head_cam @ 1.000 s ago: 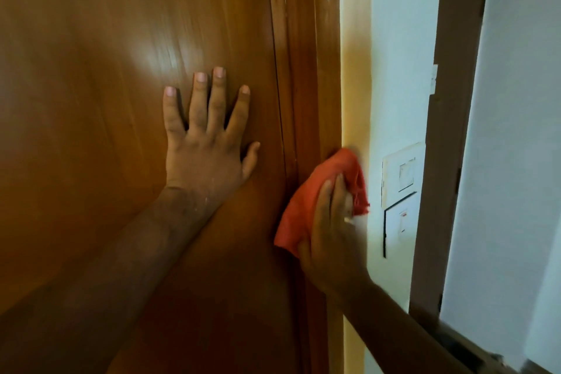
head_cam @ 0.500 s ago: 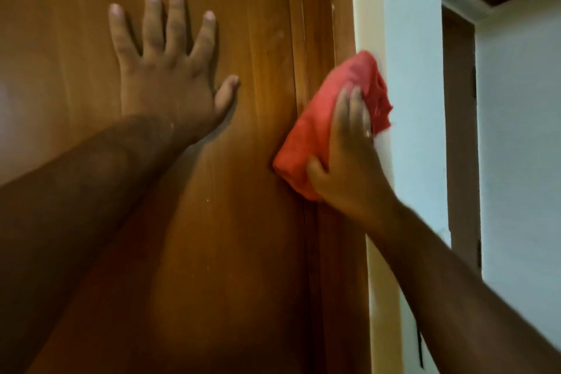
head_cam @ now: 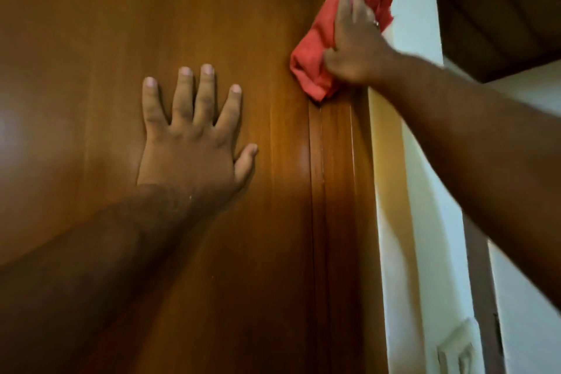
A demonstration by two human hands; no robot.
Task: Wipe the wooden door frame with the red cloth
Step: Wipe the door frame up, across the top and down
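Frame (head_cam: 334,176) gets our right hand (head_cam: 353,48) clamped on the bunched cloth (head_cam: 315,48), pressed high against it, while our left hand (head_cam: 188,143) lies splayed on the door (head_cam: 91,39), likely for balance.

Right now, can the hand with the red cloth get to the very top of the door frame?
Probably yes: the right hand already presses the red cloth high on the door frame, nothing blocking above.

red cloth (head_cam: 321,39): bunched, crumpled wad, pressed flat against the wooden door frame (head_cam: 334,191) under the right hand (head_cam: 355,48). Cloth sticks out above the fingertips and below-left of the thumb. Frame: glossy brown vertical strip with grooved moulding, upright, running from the grip down out of view; top corner just above the grip.
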